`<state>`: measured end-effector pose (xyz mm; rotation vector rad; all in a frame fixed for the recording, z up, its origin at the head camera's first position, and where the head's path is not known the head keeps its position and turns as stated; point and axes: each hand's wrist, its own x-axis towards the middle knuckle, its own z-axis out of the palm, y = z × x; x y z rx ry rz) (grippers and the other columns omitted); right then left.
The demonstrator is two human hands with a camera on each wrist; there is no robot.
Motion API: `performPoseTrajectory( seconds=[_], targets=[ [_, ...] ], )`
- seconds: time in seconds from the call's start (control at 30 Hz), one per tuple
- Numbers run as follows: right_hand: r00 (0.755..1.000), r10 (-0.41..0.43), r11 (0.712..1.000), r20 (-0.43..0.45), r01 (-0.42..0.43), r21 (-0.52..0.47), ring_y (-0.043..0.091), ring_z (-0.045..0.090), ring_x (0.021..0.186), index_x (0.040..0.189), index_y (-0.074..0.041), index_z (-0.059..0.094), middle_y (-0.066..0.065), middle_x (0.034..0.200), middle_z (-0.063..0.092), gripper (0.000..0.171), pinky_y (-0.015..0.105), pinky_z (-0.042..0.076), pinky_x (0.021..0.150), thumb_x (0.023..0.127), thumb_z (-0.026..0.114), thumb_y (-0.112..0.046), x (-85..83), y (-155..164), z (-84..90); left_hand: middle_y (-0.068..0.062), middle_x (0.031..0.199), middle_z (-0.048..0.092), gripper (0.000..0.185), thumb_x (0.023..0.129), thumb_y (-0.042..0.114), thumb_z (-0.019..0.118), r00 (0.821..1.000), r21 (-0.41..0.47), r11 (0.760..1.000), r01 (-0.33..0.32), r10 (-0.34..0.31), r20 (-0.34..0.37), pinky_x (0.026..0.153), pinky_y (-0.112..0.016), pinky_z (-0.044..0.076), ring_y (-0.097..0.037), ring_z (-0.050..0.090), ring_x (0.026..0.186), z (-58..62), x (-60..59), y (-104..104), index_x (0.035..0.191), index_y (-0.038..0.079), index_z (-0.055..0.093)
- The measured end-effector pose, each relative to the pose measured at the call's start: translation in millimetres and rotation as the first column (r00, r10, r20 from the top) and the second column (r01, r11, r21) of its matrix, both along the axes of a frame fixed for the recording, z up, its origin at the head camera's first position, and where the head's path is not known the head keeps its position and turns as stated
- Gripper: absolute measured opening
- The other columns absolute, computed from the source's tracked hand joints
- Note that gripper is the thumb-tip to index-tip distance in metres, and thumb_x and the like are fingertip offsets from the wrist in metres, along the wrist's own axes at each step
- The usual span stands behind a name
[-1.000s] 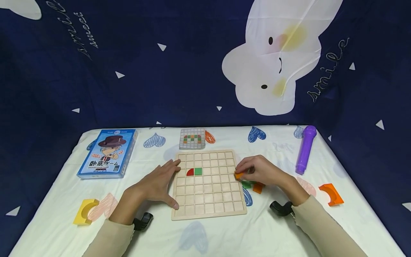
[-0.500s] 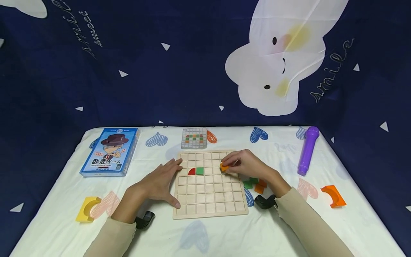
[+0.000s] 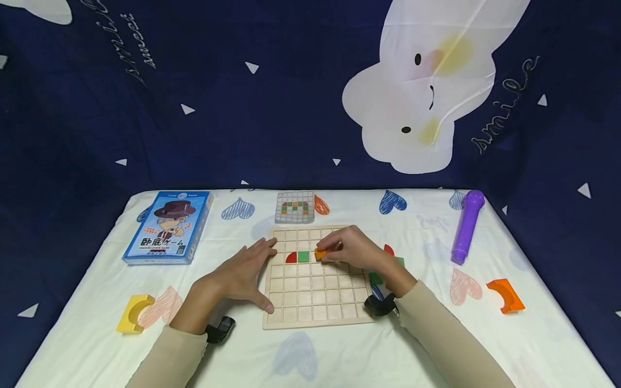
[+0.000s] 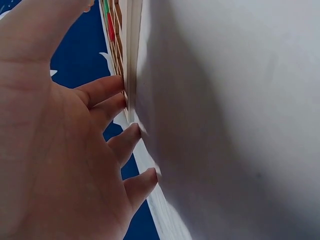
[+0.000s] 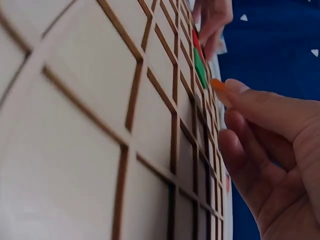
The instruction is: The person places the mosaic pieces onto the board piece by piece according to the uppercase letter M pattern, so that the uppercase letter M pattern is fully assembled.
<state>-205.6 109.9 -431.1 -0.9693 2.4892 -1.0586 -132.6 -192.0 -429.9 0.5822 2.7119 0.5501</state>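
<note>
A wooden grid board [image 3: 303, 299] lies in the middle of the table. In one of its upper rows a red quarter-round tile [image 3: 291, 257] sits beside a green square tile [image 3: 303, 256]. My right hand [image 3: 351, 248] pinches an orange tile [image 3: 319, 254] between thumb and fingers, just right of the green tile and close over the board. The right wrist view shows the orange tile [image 5: 218, 85] at the fingertips. Spread along the board's left edge, my left hand [image 3: 241, 276] touches the rim with fingers and thumb; in the left wrist view its fingertips [image 4: 117, 85] meet that edge.
Behind the board lies a pattern card [image 3: 295, 207]. A blue game box [image 3: 167, 229] is at the left, a purple microphone-shaped stick [image 3: 468, 226] at the right. Yellow [image 3: 131, 314] and orange arch blocks [image 3: 506, 295] flank the board. Loose tiles [image 3: 375, 278] lie partly behind my right forearm.
My right hand has carried the orange tile left from the board's right edge to near the green tile. The left hand stays at the left edge.
</note>
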Motion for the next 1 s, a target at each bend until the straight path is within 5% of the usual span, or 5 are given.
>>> performPoseTrajectory(
  seconds=[0.3,0.6,1.0],
  targets=[
    [0.999,0.010,0.999,-0.036,-0.008,0.037,0.016,0.073,0.112,0.108,-0.013,0.081,-0.001,0.111,0.080,0.023,0.036,0.059,0.101,0.086,0.082,-0.018,1.6,-9.0,-6.2,-0.011,0.172,0.023,0.132,0.047,0.069,0.093,1.000,-0.011,1.000,0.000,0.000,0.002,0.129,-0.062,0.022,-0.038,0.018,0.160,-0.7,-1.2,2.6,0.151,0.005,0.043],
    [0.998,-0.006,0.998,-0.065,0.010,0.067,0.009,0.070,0.093,0.104,-0.013,0.081,-0.001,0.105,0.081,0.021,0.021,0.057,0.082,0.084,0.084,-0.019,2.1,-14.1,-4.9,-0.012,0.171,0.024,0.130,0.046,0.068,0.093,1.000,-0.015,1.000,0.000,0.000,-0.010,0.128,-0.063,0.023,-0.038,0.019,0.160,0.7,-1.3,3.0,0.149,0.005,0.044],
    [0.996,0.013,0.998,-0.085,-0.008,0.059,0.014,0.072,0.102,0.104,-0.012,0.081,0.000,0.107,0.080,0.021,0.024,0.058,0.089,0.083,0.084,-0.014,2.3,-19.4,-9.3,-0.011,0.171,0.023,0.131,0.046,0.070,0.093,1.000,-0.018,1.000,-0.012,0.012,-0.004,0.128,-0.063,0.023,-0.039,0.018,0.160,-1.8,-0.9,0.1,0.149,0.006,0.044]
  ],
)
